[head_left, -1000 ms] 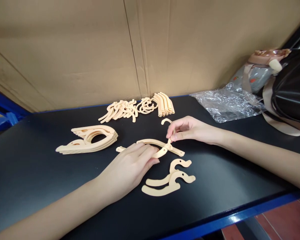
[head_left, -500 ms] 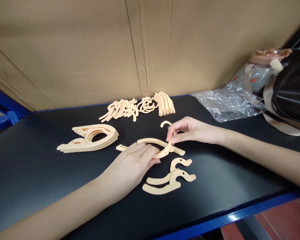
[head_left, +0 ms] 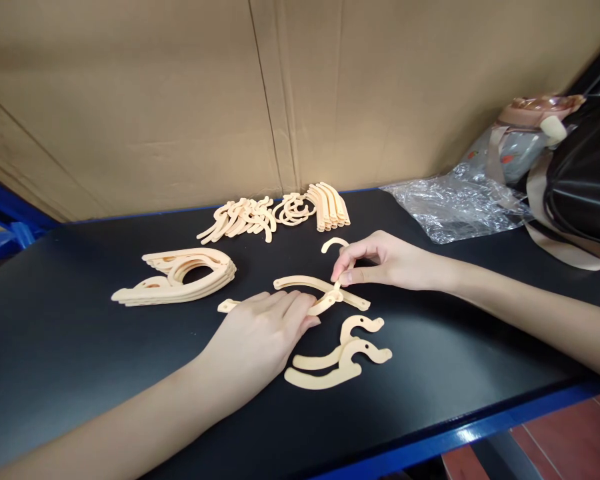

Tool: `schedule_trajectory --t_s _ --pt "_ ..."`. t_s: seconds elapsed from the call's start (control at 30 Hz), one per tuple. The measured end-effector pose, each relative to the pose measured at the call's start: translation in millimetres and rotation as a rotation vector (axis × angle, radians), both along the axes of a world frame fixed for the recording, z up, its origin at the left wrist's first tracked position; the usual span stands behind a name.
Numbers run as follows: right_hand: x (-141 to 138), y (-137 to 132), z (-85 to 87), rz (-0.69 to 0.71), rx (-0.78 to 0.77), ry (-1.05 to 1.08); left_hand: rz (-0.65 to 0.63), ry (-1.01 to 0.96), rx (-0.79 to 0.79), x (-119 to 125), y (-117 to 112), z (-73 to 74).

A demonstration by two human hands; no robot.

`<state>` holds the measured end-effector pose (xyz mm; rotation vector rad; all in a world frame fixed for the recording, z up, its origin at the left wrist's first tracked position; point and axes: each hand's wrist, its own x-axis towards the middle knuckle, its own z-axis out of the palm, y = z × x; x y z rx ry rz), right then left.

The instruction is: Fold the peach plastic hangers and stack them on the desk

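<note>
My left hand (head_left: 260, 330) is closed over a cream plastic hanger arm (head_left: 324, 306), whose ends show on both sides of the fingers. Pinched in my right hand (head_left: 385, 262) is a curved hanger hook (head_left: 333, 243). Its lower end meets the right end of that arm; the fingers partly hide the joint. Just behind lies another curved hanger arm (head_left: 300, 283), which passes under or beside the joint. Two wavy hanger pieces (head_left: 320, 381) overlap on the table in front of my hands.
A stack of folded hangers (head_left: 200, 291) lies left on the black table (head_left: 80, 373). Along the cardboard wall (head_left: 155, 100) sit wavy pieces (head_left: 245, 217), hooks (head_left: 294, 210) and curved arms (head_left: 329, 205). Clear plastic (head_left: 450, 207), a bottle (head_left: 525, 147) and a dark bag (head_left: 587, 173) stand right.
The held arm's left end has moved slightly left and down with my left hand. The hook has tilted a little, and its lower end sits slightly farther left.
</note>
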<state>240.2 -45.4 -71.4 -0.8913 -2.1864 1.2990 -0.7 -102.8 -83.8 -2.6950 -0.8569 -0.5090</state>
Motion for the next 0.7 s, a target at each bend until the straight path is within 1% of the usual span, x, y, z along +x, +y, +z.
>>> schedule_trajectory --t_s 0.13,0.27,0.4,0.57,0.7 --pt "-1.2 -2.1 0.8 -0.027 0.027 -0.007 0.009 0.056 0.072 -0.4 -2.9 0.4" --pt "-1.0 -2.1 -0.6 -0.028 0.039 -0.010 -0.008 0.100 0.099 -1.6 -3.5 0.4" --pt "-0.4 -1.4 -2.1 -0.016 0.009 0.012 -0.010 0.098 0.105 -1.6 -2.4 0.6" --pt "-0.9 -2.7 -2.8 -0.010 -0.015 0.036 0.006 0.145 0.097 -1.2 -2.9 1.8" --pt "-2.9 -5.7 -3.3 -0.023 -0.007 0.012 0.012 0.124 0.072 -0.7 -3.2 2.7"
